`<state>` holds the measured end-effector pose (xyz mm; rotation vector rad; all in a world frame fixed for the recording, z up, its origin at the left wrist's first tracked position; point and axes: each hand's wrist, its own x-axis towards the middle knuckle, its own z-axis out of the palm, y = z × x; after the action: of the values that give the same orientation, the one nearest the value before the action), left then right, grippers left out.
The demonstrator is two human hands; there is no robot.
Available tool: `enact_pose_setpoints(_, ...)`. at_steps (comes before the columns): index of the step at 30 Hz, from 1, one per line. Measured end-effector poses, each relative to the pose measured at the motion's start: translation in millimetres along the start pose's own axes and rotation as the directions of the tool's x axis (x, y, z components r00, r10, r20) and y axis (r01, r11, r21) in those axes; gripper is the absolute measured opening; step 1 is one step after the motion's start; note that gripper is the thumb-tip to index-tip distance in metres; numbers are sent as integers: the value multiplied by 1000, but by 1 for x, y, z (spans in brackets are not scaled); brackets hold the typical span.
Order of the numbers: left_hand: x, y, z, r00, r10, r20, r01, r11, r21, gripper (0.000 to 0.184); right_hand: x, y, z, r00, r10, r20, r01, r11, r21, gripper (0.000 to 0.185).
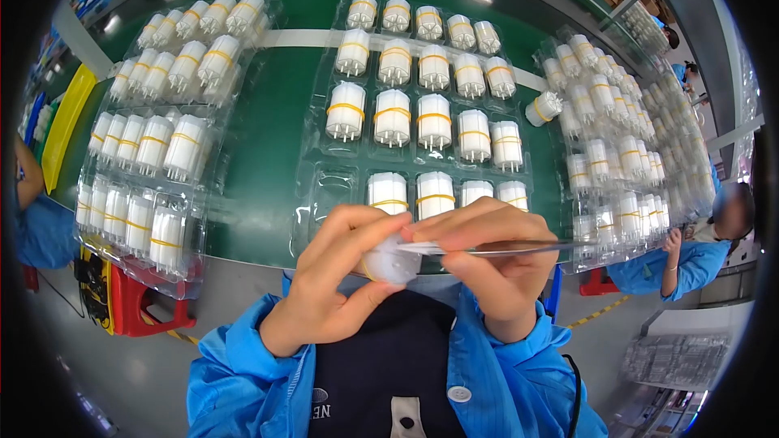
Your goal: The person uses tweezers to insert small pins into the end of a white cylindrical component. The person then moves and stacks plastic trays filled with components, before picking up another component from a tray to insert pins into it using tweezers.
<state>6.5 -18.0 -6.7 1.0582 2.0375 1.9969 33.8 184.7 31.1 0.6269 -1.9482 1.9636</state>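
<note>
I have the left hand (329,280) gripping an unfinished-looking cylinder (393,264), right hand (497,280) a slim tool (568,244); upper-centre banded cylinders (434,118) sit trayed.

The left forearm (243,357) and the right forearm (531,353) angle inward and up, bringing the hands close together before the chest (381,349). The left hand (337,276) curves in a C-shaped grip, fingers above and thumb (369,298) below. The right hand (495,259) pinches between thumb and fingers, which point left, their tips right beside the left fingertips.
</note>
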Motion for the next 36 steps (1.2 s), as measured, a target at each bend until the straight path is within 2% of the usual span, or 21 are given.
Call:
enact_pose_setpoints(1,2,3,0,998,49,-30,-47,996,75,61,-1,1,0,999,29,-42,-23,989,147,15)
enact_pose_setpoints(2,3,4,1,993,99,-59,-90,985,149,60,-3,1,3,999,25,-38,-19,989,148,15)
enact_pose_setpoints(3,4,1,3,993,101,-62,-91,984,151,60,-5,1,7,993,0,-116,24,979,204,16)
enact_pose_setpoints(4,4,-6,7,979,126,-157,-100,982,163,58,-7,1,11,980,-19,-197,70,964,256,18)
enact_pose_setpoints(5,4,-12,11,957,151,-249,-109,978,175,57,-9,1,14,980,-20,-200,72,963,259,18)
enact_pose_setpoints(7,6,-21,19,943,194,-268,-148,972,185,56,-12,1,21,986,2,-167,30,982,187,19)
enact_pose_setpoints(9,4,-26,25,923,210,-323,-192,977,88,62,-12,2,25,982,-5,-190,40,983,182,18)
enact_pose_setpoints(10,3,-23,25,923,210,-322,-192,978,87,62,-12,2,26,983,3,-183,22,991,132,18)
enact_pose_setpoints(12,3,-13,23,953,107,-282,-54,980,190,65,-12,2,26,984,11,-175,4,997,83,18)
enact_pose_setpoints(13,4,-12,21,953,107,-282,-53,980,190,65,-11,4,26,981,43,-191,-36,999,37,15)
enact_pose_setpoints(15,6,-12,16,963,188,-193,-103,919,381,68,-12,7,27,975,73,-208,-77,997,-9,16)
enact_pose_setpoints(17,5,-14,17,960,191,-203,-103,920,378,67,-15,12,27,972,66,-225,-37,991,129,18)
enact_pose_setpoints(21,5,-13,17,958,198,-209,-102,913,396,64,-13,11,28,973,57,-222,-33,994,108,16)
enact_pose_setpoints(26,7,-12,14,956,237,-170,-135,875,464,60,-14,12,28,971,69,-230,-20,978,208,13)
enact_pose_setpoints(36,7,-11,12,969,203,-142,-131,907,400,66,-13,15,22,981,40,-190,-9,987,162,13)
